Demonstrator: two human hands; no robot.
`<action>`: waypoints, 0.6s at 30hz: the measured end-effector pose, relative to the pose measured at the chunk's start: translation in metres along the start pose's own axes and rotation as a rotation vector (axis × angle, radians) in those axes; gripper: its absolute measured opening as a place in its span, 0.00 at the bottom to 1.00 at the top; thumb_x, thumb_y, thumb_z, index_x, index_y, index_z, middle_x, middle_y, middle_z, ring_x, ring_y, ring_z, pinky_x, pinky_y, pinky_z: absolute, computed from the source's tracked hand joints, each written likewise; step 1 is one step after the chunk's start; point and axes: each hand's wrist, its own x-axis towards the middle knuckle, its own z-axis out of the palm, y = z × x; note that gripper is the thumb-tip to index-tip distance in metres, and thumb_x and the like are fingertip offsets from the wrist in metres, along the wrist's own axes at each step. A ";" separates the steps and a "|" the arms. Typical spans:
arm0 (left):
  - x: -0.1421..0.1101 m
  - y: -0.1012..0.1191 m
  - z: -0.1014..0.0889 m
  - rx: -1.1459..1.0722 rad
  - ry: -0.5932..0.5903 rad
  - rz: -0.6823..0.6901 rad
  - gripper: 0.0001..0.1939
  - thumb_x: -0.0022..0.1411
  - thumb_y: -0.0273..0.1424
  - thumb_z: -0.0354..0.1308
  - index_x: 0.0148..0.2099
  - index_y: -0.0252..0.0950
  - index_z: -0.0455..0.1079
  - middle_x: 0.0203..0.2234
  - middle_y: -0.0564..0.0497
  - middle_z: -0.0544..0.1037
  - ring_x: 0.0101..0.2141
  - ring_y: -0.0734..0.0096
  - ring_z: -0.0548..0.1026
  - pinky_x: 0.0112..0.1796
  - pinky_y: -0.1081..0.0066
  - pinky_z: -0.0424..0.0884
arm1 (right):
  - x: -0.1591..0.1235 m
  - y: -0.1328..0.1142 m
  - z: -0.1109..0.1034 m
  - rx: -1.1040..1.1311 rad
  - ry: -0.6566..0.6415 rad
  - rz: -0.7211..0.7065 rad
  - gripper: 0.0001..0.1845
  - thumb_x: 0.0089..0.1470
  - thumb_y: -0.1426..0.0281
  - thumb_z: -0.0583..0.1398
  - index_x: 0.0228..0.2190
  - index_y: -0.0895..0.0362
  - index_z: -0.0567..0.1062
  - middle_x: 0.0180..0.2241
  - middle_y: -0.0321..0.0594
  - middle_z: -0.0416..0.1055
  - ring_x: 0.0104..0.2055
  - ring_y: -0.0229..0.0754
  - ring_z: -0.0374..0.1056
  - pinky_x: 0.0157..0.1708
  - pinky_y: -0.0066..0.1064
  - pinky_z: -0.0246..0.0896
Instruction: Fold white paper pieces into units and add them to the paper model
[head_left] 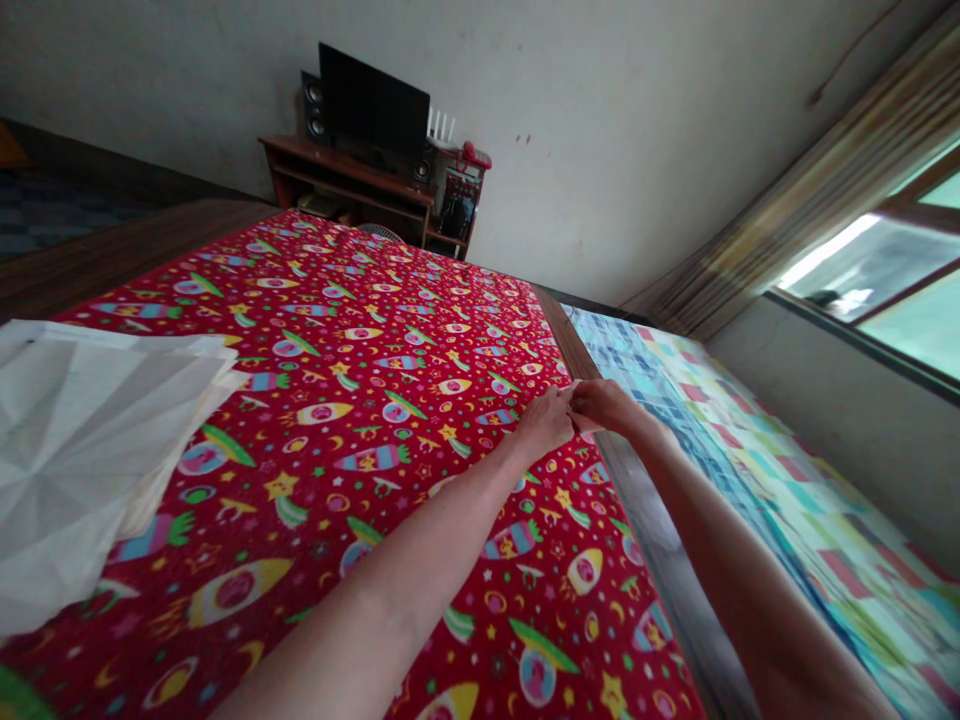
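My left hand and my right hand meet over the right edge of a red sheet printed with rockets, stars and planets. The fingers of both hands are closed and touch each other. Anything pinched between them is hidden or too small to name. Beneath the hands, the sheet's edge lies beside a dark wooden board. Far from both hands, on the left of the sheet, rests a stack of creased white paper.
To the right of the board spreads a patchwork-patterned cover in blue, green and red. Against the back wall stands a wooden desk with a monitor, a speaker and a red telephone. A curtain hangs by the window.
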 end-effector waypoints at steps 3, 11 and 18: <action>0.001 -0.002 0.001 -0.035 0.022 -0.001 0.25 0.60 0.24 0.49 0.60 0.36 0.60 0.42 0.44 0.73 0.42 0.61 0.73 0.43 0.66 0.70 | 0.001 -0.003 -0.001 -0.030 0.005 0.047 0.14 0.52 0.69 0.55 0.32 0.57 0.81 0.29 0.43 0.77 0.30 0.41 0.72 0.25 0.25 0.54; 0.004 -0.003 0.001 -0.084 0.187 -0.128 0.24 0.58 0.18 0.46 0.57 0.27 0.62 0.46 0.37 0.68 0.49 0.60 0.69 0.48 0.66 0.68 | 0.012 -0.003 0.016 -0.073 0.038 0.178 0.14 0.49 0.72 0.56 0.33 0.61 0.81 0.32 0.48 0.77 0.35 0.44 0.73 0.28 0.25 0.57; -0.019 0.005 -0.015 -0.108 0.241 -0.133 0.23 0.57 0.16 0.46 0.55 0.28 0.64 0.47 0.39 0.66 0.50 0.62 0.68 0.53 0.64 0.65 | 0.009 -0.009 0.013 -0.050 0.059 0.200 0.14 0.49 0.73 0.56 0.34 0.59 0.80 0.35 0.46 0.78 0.37 0.44 0.73 0.29 0.24 0.58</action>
